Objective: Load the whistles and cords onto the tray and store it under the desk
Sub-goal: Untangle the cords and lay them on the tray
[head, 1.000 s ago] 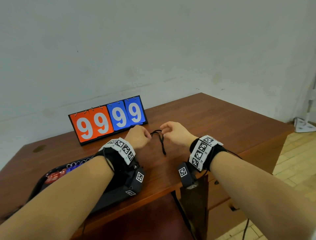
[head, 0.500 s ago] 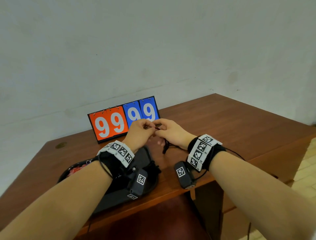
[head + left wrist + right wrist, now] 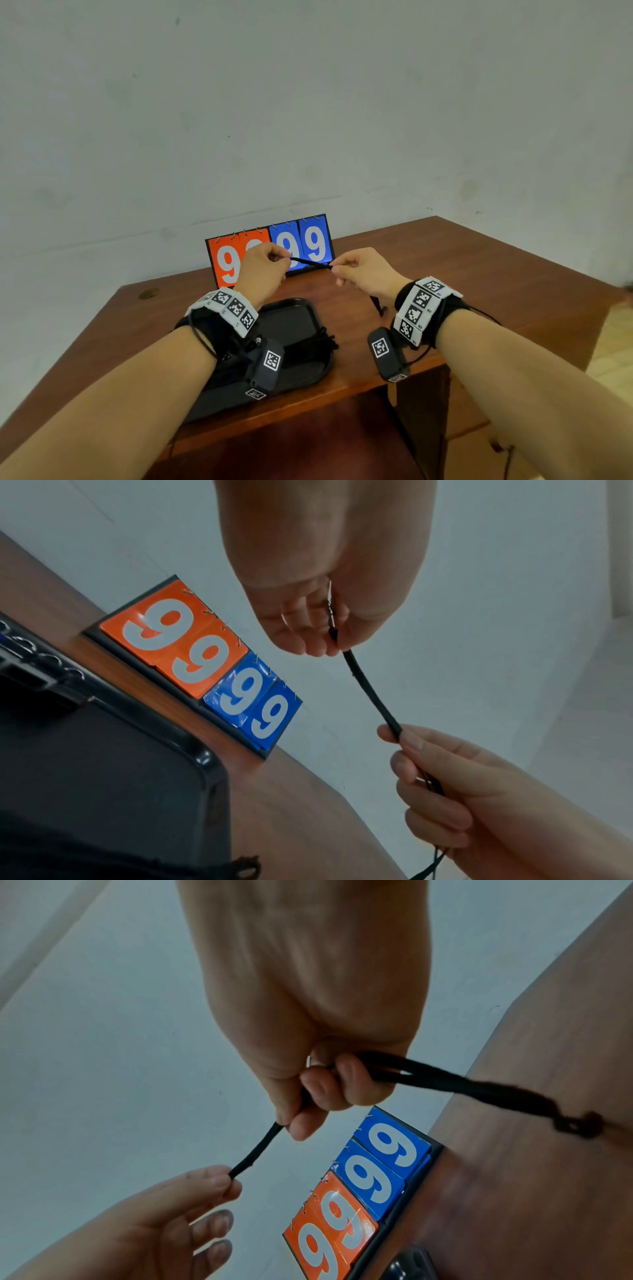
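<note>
A: What have the hands got?

B: The left hand [image 3: 263, 270] and right hand [image 3: 363, 274] each pinch one thin black woven cord [image 3: 310, 263], thumb against fingertips, stretching it taut in the air between them. Behind the right pinch the rest runs doubled through the curled fingers and trails to a knot [image 3: 582, 1125].

A: How far along is it?

B: Partway, I'd judge. Below the left grip sits the black plastic tray [image 3: 308, 310] with a bundle of dark cords [image 3: 315, 344] already in it. This cord is not yet loaded, and the tray is on the brown wooden desk [image 3: 479, 274], not yet stored under it.

A: Anything in the way?

B: Beyond the pinches stands an orange-and-blue flip scoreboard [image 3: 270, 251]; the drop to the tray looks unobstructed.
</note>
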`<move>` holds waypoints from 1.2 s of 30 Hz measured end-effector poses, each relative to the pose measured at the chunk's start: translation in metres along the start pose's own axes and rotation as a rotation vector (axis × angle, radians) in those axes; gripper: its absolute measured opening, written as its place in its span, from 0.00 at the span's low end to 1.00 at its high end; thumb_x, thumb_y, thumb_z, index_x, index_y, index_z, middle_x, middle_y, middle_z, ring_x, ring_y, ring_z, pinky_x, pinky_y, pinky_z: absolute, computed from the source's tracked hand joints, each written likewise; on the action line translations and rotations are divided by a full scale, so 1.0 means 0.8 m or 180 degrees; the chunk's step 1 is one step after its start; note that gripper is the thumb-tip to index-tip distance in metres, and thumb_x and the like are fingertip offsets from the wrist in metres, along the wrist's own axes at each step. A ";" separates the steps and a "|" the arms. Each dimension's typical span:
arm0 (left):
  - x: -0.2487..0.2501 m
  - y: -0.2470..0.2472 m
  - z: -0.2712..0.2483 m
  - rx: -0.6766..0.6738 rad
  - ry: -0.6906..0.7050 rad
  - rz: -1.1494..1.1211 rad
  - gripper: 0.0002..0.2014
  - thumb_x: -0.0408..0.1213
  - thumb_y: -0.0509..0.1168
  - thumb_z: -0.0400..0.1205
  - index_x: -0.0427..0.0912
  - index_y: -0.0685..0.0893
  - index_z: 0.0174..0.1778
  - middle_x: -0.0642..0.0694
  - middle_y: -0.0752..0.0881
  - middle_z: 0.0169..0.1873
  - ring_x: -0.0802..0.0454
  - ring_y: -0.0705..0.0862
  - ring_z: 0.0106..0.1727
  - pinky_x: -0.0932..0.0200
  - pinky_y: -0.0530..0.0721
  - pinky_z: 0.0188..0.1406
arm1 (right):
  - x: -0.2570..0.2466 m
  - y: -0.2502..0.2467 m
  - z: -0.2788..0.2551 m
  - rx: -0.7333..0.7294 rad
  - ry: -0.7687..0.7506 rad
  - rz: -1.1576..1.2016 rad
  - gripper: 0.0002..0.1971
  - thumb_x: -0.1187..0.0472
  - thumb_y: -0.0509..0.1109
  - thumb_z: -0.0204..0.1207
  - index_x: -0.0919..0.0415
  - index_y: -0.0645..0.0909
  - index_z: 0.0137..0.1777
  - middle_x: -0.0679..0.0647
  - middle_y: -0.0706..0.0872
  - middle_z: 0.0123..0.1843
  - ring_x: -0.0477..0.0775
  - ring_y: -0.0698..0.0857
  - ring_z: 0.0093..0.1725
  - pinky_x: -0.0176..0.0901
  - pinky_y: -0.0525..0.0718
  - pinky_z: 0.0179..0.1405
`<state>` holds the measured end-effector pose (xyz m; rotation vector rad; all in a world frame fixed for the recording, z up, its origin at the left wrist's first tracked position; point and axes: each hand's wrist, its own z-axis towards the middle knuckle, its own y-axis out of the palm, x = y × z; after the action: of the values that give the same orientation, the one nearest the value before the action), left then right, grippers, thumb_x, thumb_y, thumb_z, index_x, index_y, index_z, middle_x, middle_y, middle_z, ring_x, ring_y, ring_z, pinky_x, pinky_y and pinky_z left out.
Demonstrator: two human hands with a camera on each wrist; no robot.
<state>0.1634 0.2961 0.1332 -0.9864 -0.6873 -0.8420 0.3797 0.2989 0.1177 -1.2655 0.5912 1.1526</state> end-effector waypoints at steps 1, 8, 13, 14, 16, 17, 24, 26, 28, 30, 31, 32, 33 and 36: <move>0.002 -0.008 -0.003 0.0053 0.0010 -0.0026 0.05 0.28 0.66 0.81 0.43 0.85 0.44 0.47 0.85 0.38 0.52 0.84 0.34 0.60 0.83 0.34 | -0.007 -0.002 -0.004 0.0006 -0.0018 -0.0047 0.09 0.63 0.68 0.82 0.66 0.87 0.55 0.56 0.88 0.37 0.32 0.78 0.23 0.21 0.73 0.27; 0.010 -0.069 -0.024 0.0389 -0.0053 -0.0005 0.06 0.27 0.66 0.80 0.42 0.85 0.43 0.45 0.87 0.39 0.51 0.84 0.35 0.62 0.82 0.31 | -0.044 -0.013 -0.032 -0.0128 0.0189 0.0079 0.09 0.65 0.69 0.82 0.66 0.85 0.58 0.55 0.88 0.34 0.43 0.71 0.20 0.31 0.69 0.18; 0.001 -0.117 -0.038 0.0640 -0.0208 0.0030 0.06 0.27 0.67 0.80 0.42 0.85 0.42 0.43 0.87 0.37 0.50 0.84 0.32 0.61 0.81 0.27 | -0.056 -0.018 -0.054 -0.0203 0.0184 -0.0050 0.10 0.63 0.70 0.81 0.66 0.86 0.59 0.56 0.88 0.35 0.46 0.71 0.22 0.33 0.69 0.19; -0.003 -0.127 -0.042 0.0695 -0.0247 0.0039 0.05 0.28 0.67 0.79 0.42 0.85 0.42 0.43 0.87 0.37 0.49 0.84 0.32 0.60 0.82 0.28 | -0.057 -0.018 -0.058 -0.0210 0.0188 -0.0074 0.10 0.63 0.70 0.81 0.65 0.86 0.58 0.56 0.89 0.35 0.46 0.71 0.22 0.33 0.69 0.19; -0.012 -0.147 -0.049 0.0790 -0.0319 0.0086 0.05 0.28 0.67 0.79 0.42 0.86 0.42 0.43 0.87 0.36 0.48 0.84 0.33 0.57 0.84 0.31 | -0.058 -0.018 -0.065 -0.0193 0.0197 -0.0056 0.09 0.63 0.71 0.81 0.65 0.87 0.58 0.56 0.89 0.35 0.47 0.70 0.23 0.34 0.69 0.20; -0.017 -0.158 -0.054 0.0814 -0.0338 0.0140 0.05 0.28 0.67 0.79 0.42 0.86 0.42 0.44 0.87 0.35 0.48 0.84 0.33 0.56 0.84 0.33 | -0.059 -0.017 -0.068 -0.0182 0.0196 -0.0044 0.09 0.63 0.71 0.80 0.65 0.87 0.57 0.56 0.89 0.35 0.47 0.70 0.23 0.35 0.69 0.20; -0.057 -0.226 -0.091 0.1044 -0.0514 0.0419 0.05 0.29 0.67 0.79 0.41 0.87 0.41 0.44 0.86 0.30 0.49 0.83 0.30 0.54 0.85 0.39 | -0.058 0.004 -0.079 -0.0197 0.0217 -0.0112 0.08 0.64 0.72 0.79 0.63 0.88 0.55 0.57 0.90 0.37 0.47 0.75 0.27 0.38 0.76 0.28; -0.068 -0.245 -0.101 0.1093 -0.0584 0.0409 0.04 0.29 0.68 0.78 0.40 0.87 0.41 0.43 0.85 0.27 0.49 0.82 0.28 0.56 0.84 0.37 | -0.057 0.014 -0.079 -0.0223 0.0221 -0.0105 0.08 0.67 0.71 0.79 0.64 0.88 0.55 0.63 0.91 0.41 0.49 0.80 0.31 0.39 0.81 0.32; -0.080 -0.263 -0.111 0.1099 -0.0635 0.0420 0.03 0.30 0.70 0.77 0.41 0.87 0.40 0.43 0.86 0.27 0.49 0.83 0.27 0.55 0.84 0.36 | -0.057 0.024 -0.078 -0.0252 0.0196 -0.0059 0.08 0.71 0.69 0.80 0.63 0.88 0.54 0.67 0.91 0.46 0.50 0.83 0.35 0.38 0.84 0.36; -0.092 -0.276 -0.124 0.1032 -0.0672 0.0449 0.03 0.29 0.70 0.77 0.41 0.87 0.39 0.44 0.85 0.27 0.49 0.82 0.26 0.58 0.82 0.32 | -0.057 0.034 -0.077 -0.0337 0.0192 -0.0097 0.10 0.73 0.67 0.80 0.63 0.88 0.54 0.67 0.90 0.47 0.50 0.85 0.36 0.39 0.86 0.38; -0.097 -0.281 -0.130 0.0986 -0.0681 0.0466 0.04 0.29 0.71 0.77 0.40 0.87 0.39 0.44 0.85 0.26 0.50 0.81 0.24 0.61 0.80 0.30 | -0.056 0.039 -0.077 -0.0393 0.0214 -0.0137 0.10 0.73 0.66 0.81 0.63 0.87 0.54 0.66 0.90 0.47 0.51 0.85 0.37 0.39 0.87 0.39; -0.103 -0.285 -0.137 0.0943 -0.0684 0.0486 0.04 0.28 0.71 0.78 0.40 0.86 0.38 0.43 0.84 0.26 0.50 0.81 0.23 0.62 0.79 0.28 | -0.054 0.044 -0.076 -0.0437 0.0253 -0.0172 0.11 0.73 0.66 0.81 0.63 0.87 0.55 0.66 0.90 0.47 0.51 0.86 0.38 0.40 0.87 0.39; -0.109 -0.289 -0.144 0.0915 -0.0690 0.0501 0.05 0.28 0.71 0.78 0.40 0.86 0.38 0.43 0.84 0.26 0.50 0.80 0.23 0.63 0.78 0.27 | -0.051 0.049 -0.075 -0.0465 0.0303 -0.0190 0.11 0.74 0.65 0.81 0.64 0.87 0.55 0.66 0.90 0.47 0.52 0.86 0.38 0.39 0.87 0.39; -0.124 -0.297 -0.157 0.0804 -0.0760 0.0578 0.04 0.28 0.70 0.78 0.38 0.87 0.39 0.45 0.84 0.27 0.51 0.81 0.23 0.63 0.78 0.28 | -0.044 0.062 -0.072 -0.0533 0.0437 -0.0214 0.11 0.74 0.64 0.81 0.65 0.86 0.55 0.66 0.90 0.46 0.51 0.85 0.36 0.37 0.87 0.35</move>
<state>-0.0747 0.1392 0.1044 -0.9115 -0.8708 -0.4687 0.3356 0.2281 0.1118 -1.5061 0.5575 1.0825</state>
